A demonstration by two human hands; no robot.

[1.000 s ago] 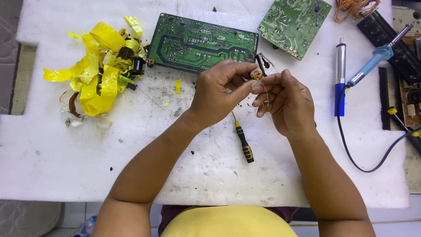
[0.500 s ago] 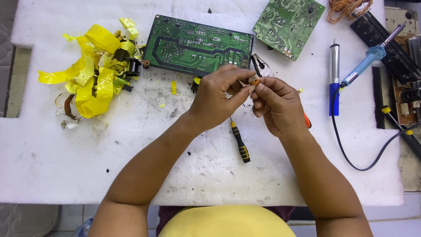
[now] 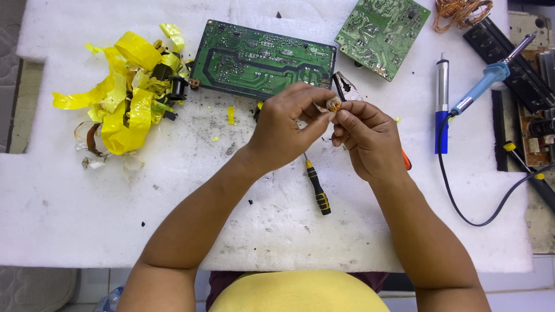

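Hands up over the white foam mat [image 3: 115, 219]: small round copper-wound coil [image 3: 333, 104] sits pinched between my left hand [image 3: 286, 124] and right hand [image 3: 367, 136], fingertips of both closed on it, just in front of the long green circuit board [image 3: 260, 58], black-and-yellow screwdriver [image 3: 317, 188] lying below.

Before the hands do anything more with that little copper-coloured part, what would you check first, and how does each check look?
1. Small copper-wound part pinched by both hands: ok, left hand and right hand meet at it.
2. Part lifted off the white foam mat: ok, held above it.
3. Screwdriver within reach: ok, it lies on the mat under the hands.
4. Soldering iron away from the hands: ok, it lies off to the right.
5. Iron hot or cold: cannot tell.
6. Yellow tape scraps kept away: ok, piled at the far left beside the large green circuit board.
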